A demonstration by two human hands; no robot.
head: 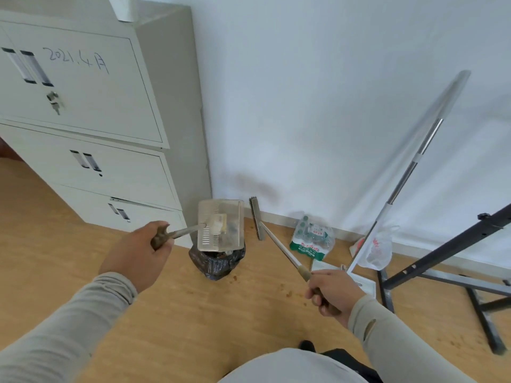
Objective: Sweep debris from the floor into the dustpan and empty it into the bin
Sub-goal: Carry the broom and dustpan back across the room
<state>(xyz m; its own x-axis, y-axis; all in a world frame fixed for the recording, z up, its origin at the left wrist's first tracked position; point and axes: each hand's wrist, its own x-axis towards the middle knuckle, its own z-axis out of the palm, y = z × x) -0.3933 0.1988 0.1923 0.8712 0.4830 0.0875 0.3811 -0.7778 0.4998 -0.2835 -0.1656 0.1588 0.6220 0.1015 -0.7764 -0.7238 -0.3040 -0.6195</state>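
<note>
My left hand [138, 252] clenches the dustpan [220, 225] handle; pan raised just above the black-lined bin [217, 262], at 12 o'clock. My right hand [330, 293], at 3 o'clock, grips the brush [257, 218] handle, head lifted beside the pan. Crumbs [289, 293] on the floor [207, 313] near the bin.

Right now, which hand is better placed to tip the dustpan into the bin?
The left. The left hand already grips the handle of the dustpan, held directly above the black-bagged bin. The right hand grips the brush, held off to the side of the bin.
</note>
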